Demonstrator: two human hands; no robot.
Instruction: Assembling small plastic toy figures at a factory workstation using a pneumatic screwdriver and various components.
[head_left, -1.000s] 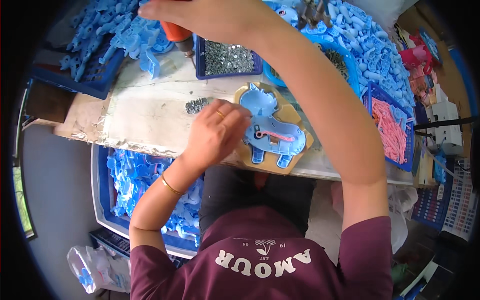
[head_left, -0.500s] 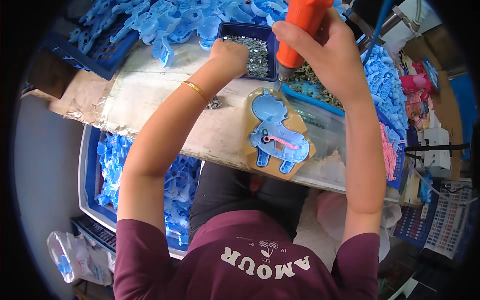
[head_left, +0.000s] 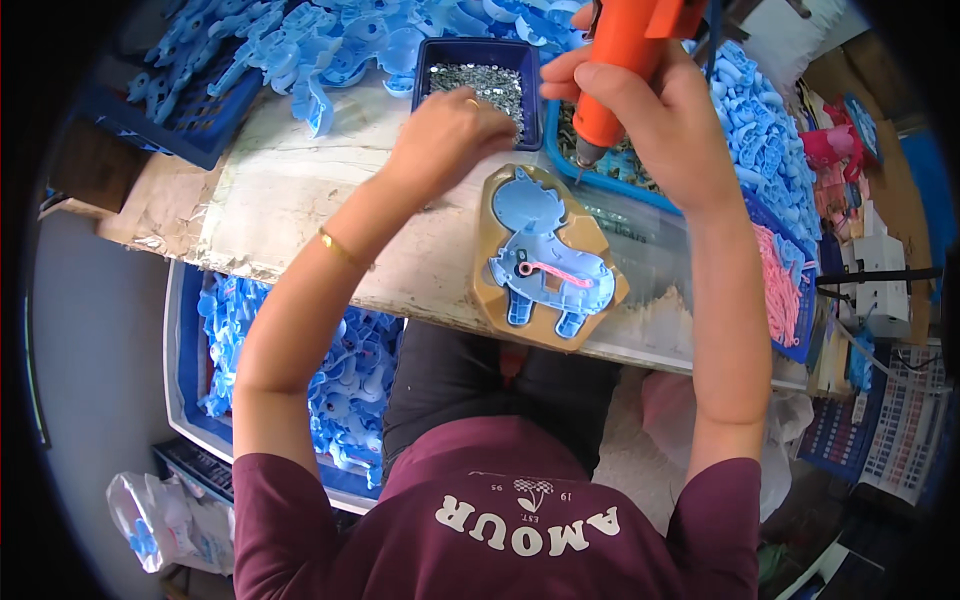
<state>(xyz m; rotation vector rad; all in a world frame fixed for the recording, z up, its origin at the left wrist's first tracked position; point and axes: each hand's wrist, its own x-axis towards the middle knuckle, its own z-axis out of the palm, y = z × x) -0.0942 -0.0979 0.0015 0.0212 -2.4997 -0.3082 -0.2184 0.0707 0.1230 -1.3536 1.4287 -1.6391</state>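
My right hand [head_left: 670,120] is wrapped round an orange electric screwdriver [head_left: 606,105], its tip pointing down above the near rim of a light-blue tray of small metal parts. Over the near side of a dark blue tray [head_left: 428,60] of small shiny screws, my left hand [head_left: 452,135] has its fingers drawn together. What they hold, if anything, is hidden. Nearer me lies a tan mould-like block [head_left: 590,240] with a light-blue plastic animal-shaped shell [head_left: 545,262] set in its hollow. A pink strip [head_left: 560,273] with a ring at one end rests inside the shell.
Blue plastic parts [head_left: 330,50] are heaped along the back of the table. A blue crate [head_left: 170,140] stands at the far left. More blue pieces [head_left: 345,380] fill a bin below. Pink strips [head_left: 778,285] lie in a basket at the right.
My left hand has come out of the screw tray, back toward me and slightly right. The screwdriver has shifted a little right and toward me in my right hand.
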